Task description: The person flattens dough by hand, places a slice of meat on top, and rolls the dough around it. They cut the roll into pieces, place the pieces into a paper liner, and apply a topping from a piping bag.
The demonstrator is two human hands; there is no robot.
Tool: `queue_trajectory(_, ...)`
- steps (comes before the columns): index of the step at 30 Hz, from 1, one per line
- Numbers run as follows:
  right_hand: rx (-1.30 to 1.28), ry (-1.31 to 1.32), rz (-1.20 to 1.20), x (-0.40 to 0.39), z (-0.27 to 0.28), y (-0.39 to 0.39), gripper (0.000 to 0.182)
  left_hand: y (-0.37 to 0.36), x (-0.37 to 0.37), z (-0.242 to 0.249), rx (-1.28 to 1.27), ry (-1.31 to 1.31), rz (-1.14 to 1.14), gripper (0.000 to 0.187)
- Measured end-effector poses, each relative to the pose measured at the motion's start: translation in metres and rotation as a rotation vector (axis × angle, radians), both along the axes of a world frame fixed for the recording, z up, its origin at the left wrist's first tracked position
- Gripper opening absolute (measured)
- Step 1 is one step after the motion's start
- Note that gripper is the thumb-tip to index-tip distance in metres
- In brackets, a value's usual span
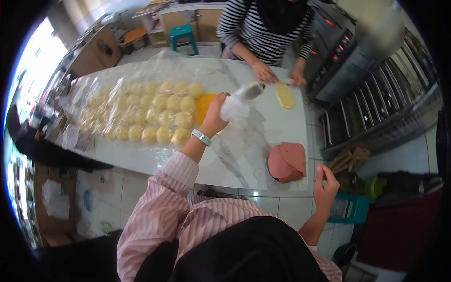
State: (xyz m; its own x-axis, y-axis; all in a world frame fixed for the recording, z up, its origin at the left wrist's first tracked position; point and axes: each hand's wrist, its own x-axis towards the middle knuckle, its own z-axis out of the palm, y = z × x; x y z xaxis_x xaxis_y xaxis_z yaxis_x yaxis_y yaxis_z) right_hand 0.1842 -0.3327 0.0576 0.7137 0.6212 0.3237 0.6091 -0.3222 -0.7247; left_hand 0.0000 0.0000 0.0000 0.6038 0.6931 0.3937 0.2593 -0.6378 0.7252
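Note:
My left hand (215, 116) is closed over the table, its fingers at a crumpled white plastic bag (235, 109). A blurred metallic-looking piece (253, 91) shows at the bag's far end. Just left of my fingers lies a flat orange piece (203, 107), partly covered by the hand. Rows of pale round dough balls (164, 135) sit beside it under clear plastic sheeting (112, 101). My right hand (325, 188) hangs off the table's right edge, fingers loosely bent and apart, with nothing visible in them. Close to it rests a folded pink dough lump (286, 162).
Across the marble-patterned table (225, 160), a person in a striped top (272, 35) has both hands by a flattened yellow dough strip (284, 96). An oven (336, 51) and tray rack (371, 101) stand at right. Teal stools are at the back (183, 37) and right (350, 209).

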Motion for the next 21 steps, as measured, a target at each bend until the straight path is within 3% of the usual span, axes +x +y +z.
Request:
queue_trajectory(2, 0.037, 0.046, 0.007, 0.003, -0.004, -0.001, 0.019, -0.014, -0.028, 0.016, -0.222, -0.226, 0.114, 0.014)
queue_trajectory(5, 0.007, -0.032, 0.067, 0.004, -0.001, 0.016, 0.020, -0.022, -0.089, 0.041, -0.649, -0.723, 0.142, 0.026)
queue_trajectory(8, 0.014, 0.009, 0.122, -0.004, 0.001, 0.037, 0.021, -0.027, -0.150, 0.055, -0.724, -1.023, 0.310, 0.018)
queue_trajectory(12, -0.016, 0.075, 0.209, -0.018, 0.002, 0.065, 0.022, -0.033, -0.217, 0.047, -0.879, -1.335, 0.399, 0.028)
queue_trajectory(16, -0.018, 0.014, 0.296, -0.024, 0.003, 0.091, 0.023, -0.022, -0.268, -0.016, -0.936, -1.613, 0.442, 0.030)
queue_trajectory(17, -0.018, -0.004, 0.314, -0.028, 0.005, 0.095, 0.023, -0.012, -0.279, -0.035, -0.960, -1.632, 0.543, 0.028)
queue_trajectory(19, -0.024, -0.045, 0.341, -0.031, 0.009, 0.103, 0.023, 0.006, -0.294, -0.072, -1.014, -1.663, 0.743, 0.023)
queue_trajectory(21, 0.001, -0.075, 0.351, -0.035, 0.012, 0.110, 0.020, 0.024, -0.319, -0.121, -0.984, -1.502, 0.795, 0.017)
